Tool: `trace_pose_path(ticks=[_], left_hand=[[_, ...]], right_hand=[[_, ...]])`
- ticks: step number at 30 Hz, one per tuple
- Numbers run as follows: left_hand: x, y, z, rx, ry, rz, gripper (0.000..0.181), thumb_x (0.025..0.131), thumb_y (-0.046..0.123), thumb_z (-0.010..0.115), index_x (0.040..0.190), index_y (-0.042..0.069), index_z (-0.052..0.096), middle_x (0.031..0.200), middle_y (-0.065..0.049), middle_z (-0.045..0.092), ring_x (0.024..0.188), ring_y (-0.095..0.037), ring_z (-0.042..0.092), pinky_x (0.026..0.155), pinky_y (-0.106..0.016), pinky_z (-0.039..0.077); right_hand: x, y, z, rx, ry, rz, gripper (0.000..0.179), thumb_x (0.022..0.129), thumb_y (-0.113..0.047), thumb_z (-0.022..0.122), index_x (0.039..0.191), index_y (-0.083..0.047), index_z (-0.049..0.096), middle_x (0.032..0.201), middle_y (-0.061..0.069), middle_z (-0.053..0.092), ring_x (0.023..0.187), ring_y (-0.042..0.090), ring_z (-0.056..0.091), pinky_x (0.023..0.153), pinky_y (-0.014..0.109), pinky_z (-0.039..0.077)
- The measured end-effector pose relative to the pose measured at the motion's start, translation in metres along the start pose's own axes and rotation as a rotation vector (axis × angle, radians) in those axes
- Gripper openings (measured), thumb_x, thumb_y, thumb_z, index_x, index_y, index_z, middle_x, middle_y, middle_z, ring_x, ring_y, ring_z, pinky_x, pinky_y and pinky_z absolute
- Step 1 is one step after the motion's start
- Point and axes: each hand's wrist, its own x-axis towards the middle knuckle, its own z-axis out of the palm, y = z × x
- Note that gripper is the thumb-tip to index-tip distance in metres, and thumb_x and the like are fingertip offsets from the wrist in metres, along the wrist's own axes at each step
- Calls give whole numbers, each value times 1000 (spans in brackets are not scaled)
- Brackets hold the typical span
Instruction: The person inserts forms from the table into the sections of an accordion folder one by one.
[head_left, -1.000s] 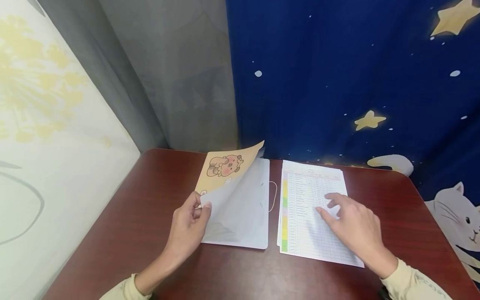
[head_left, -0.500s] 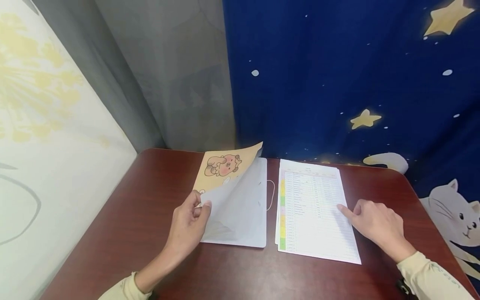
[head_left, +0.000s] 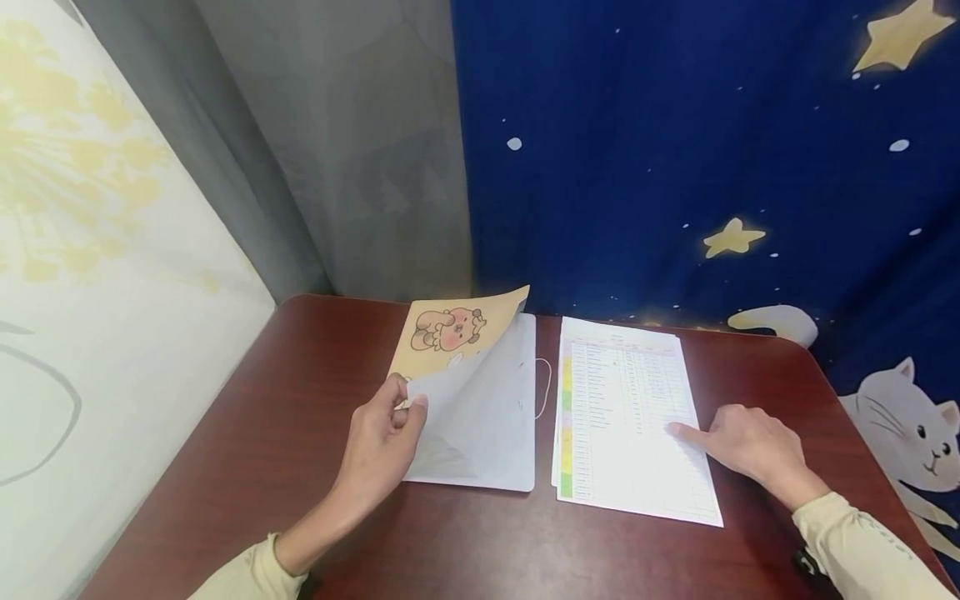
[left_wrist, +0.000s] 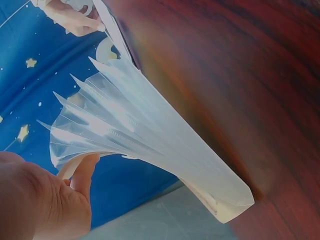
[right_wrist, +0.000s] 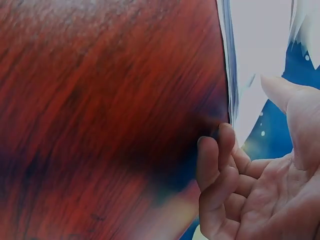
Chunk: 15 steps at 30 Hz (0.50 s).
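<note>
My left hand (head_left: pixel 382 437) pinches the lifted cover of an expanding file folder (head_left: pixel 491 442), thumb on the inner side. The cover's outside is pale orange with a cartoon animal. In the left wrist view, clear pockets (left_wrist: pixel 100 120) fan out inside the folder. A stack of printed sheets (head_left: pixel 630 467) lies right of the folder, its top page a table with coloured cells along the left edge. My right hand (head_left: pixel 757 446) is at the stack's right edge, thumb stretched over the top sheet. In the right wrist view its other fingers (right_wrist: pixel 207 160) are loosely bent beside that edge.
Both items lie on a dark red-brown wooden table (head_left: pixel 315 375) with rounded far corners. A thin white elastic cord (head_left: pixel 547 387) loops out from the folder's right side. Behind the table hang a blue star-patterned curtain (head_left: pixel 600 167) and a grey one (head_left: pixel 360 167).
My right hand has moved from above the middle of the sheets to their right edge and lowered there. The left hand keeps holding the cover, nearly unmoved.
</note>
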Motion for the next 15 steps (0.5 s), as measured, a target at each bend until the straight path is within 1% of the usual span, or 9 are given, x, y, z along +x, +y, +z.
trace_pose_path(ticks=[3, 7, 15], left_hand=[[0, 0, 0, 16, 3, -5, 14, 94, 8, 56, 83, 10, 47, 45, 3, 31, 38, 4, 18, 37, -18, 13], [1, 0, -1, 46, 21, 1, 17, 94, 9, 56, 81, 10, 45, 47, 3, 27, 39, 5, 17, 39, -18, 12], [1, -1, 0, 40, 17, 13, 16, 94, 8, 56, 82, 9, 45, 46, 4, 29, 38, 6, 18, 37, -18, 14]], right_hand=[[1, 0, 2, -3, -4, 3, 74, 68, -85, 54, 74, -13, 65, 59, 2, 56, 58, 19, 48, 47, 33, 31], [6, 0, 2, 1, -13, 9, 74, 66, -85, 57, 77, -12, 67, 61, 2, 58, 59, 20, 49, 49, 33, 32], [4, 1, 1, 62, -27, 26, 72, 68, -78, 63, 84, -9, 70, 65, 2, 61, 61, 20, 51, 51, 33, 34]])
